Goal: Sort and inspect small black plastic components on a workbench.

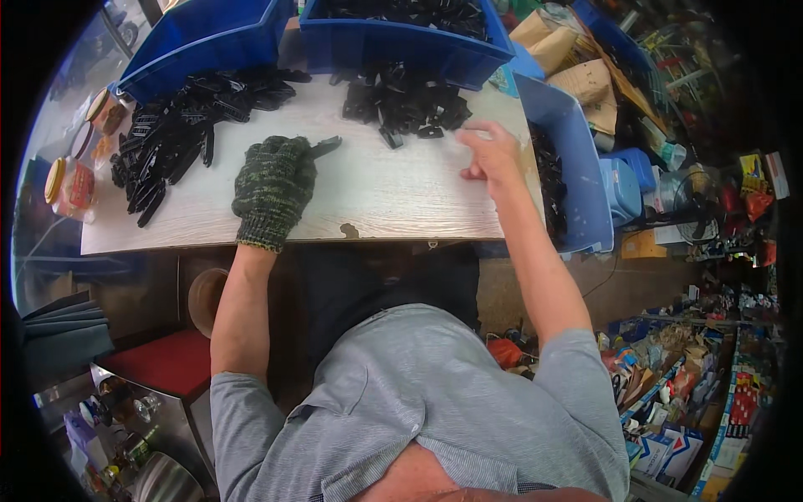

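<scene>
My left hand [274,188] wears a dark green and black knit glove. Its fingers are curled closed around a black plastic piece [326,147], whose end sticks out to the right. My bare right hand [489,155] hovers over the right side of the table, slightly smeared, with the index finger stretched out and the thumb apart; I see nothing in it. Just left of its fingertips lies a pile of short black plastic pieces [401,102]. A larger heap of long black plastic pieces [171,138] spreads along the table's left side.
Beyond the pale wooden table [393,197] stand two blue bins, one left [217,48] and one with black pieces [401,46]. Another blue bin [577,167] sits beside the right edge. Lidded jars [71,188] line the left edge. Boxed goods [669,452] crowd the lower right.
</scene>
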